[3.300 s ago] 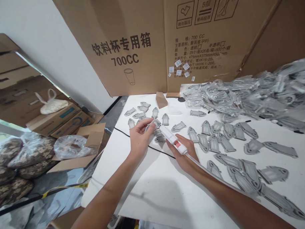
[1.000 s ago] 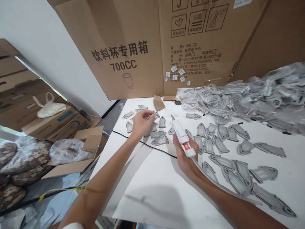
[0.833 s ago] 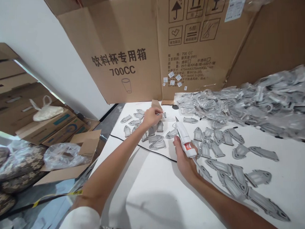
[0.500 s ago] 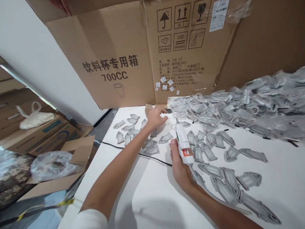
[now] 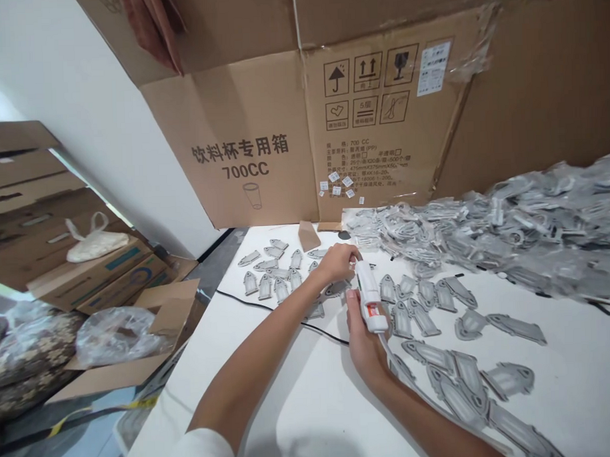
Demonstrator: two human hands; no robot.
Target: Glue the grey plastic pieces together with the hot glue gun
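Note:
My right hand [image 5: 365,346] is wrapped round a white hot glue gun [image 5: 368,286] with an orange part near its rear end. Its nozzle points away from me, and a pale cord trails back along my right forearm. My left hand [image 5: 339,262] is closed at the nozzle end, fingers curled down; whatever they pinch there is hidden. Flat grey shield-shaped pieces [image 5: 265,285] lie loosely spread to the left of my hands. Similar grey pieces [image 5: 422,318] lie to the right of the glue gun.
A large cardboard box [image 5: 263,190] stands behind the white table [image 5: 310,388]. Clear-wrapped grey parts [image 5: 485,229] are heaped at the back right. A black cable [image 5: 257,305] crosses under my left forearm. An open carton [image 5: 134,354] sits on the floor at left.
My left hand has come right and nearer, from beside the cardboard scrap to the glue gun's nozzle, and its fingers have closed. The right hand keeps the glue gun; the view has shifted slightly.

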